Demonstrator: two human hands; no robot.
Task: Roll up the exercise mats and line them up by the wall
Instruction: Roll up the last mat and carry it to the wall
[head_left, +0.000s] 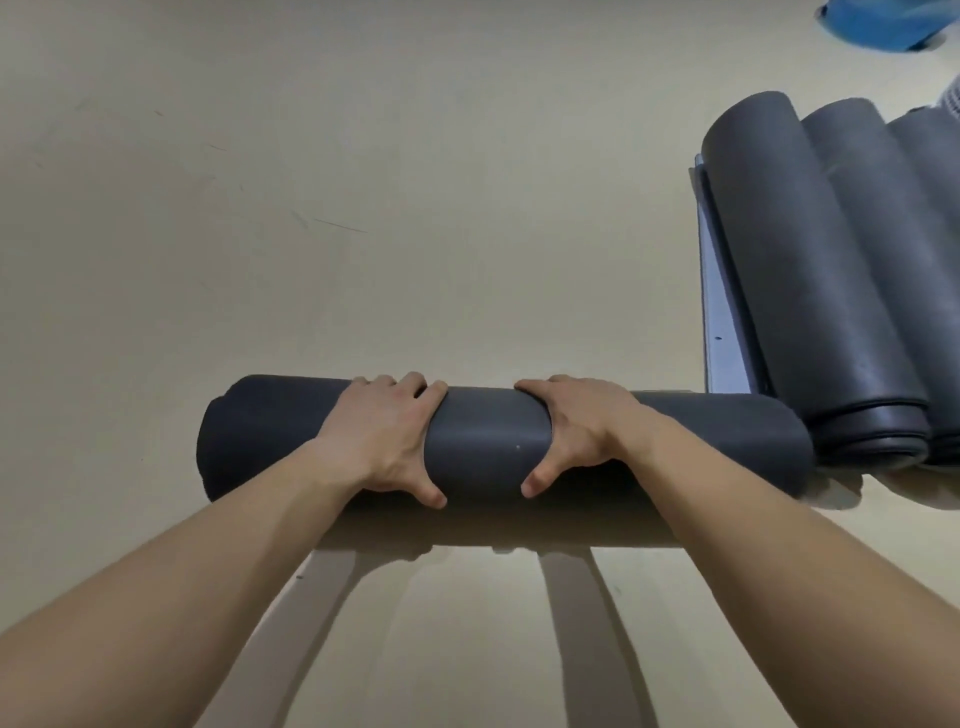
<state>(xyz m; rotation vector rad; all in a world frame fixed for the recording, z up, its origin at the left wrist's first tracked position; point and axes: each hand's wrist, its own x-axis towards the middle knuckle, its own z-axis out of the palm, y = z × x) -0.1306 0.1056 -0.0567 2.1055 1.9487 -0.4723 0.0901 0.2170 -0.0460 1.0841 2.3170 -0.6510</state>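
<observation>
A dark grey rolled exercise mat (488, 441) lies crosswise in front of me, lifted a little above the beige floor, its shadow below it. My left hand (384, 436) grips it left of centre, fingers over the top and thumb underneath. My right hand (576, 431) grips it right of centre the same way. At the right, three more rolled grey mats (810, 260) lie side by side, running away from me, their near ends close to the right end of the held roll.
A flat pale grey strip (719, 312) lies on the floor along the left side of the rolled mats. A blue object (878, 23) sits at the top right corner. A white ribbed thing (953, 101) shows at the right edge.
</observation>
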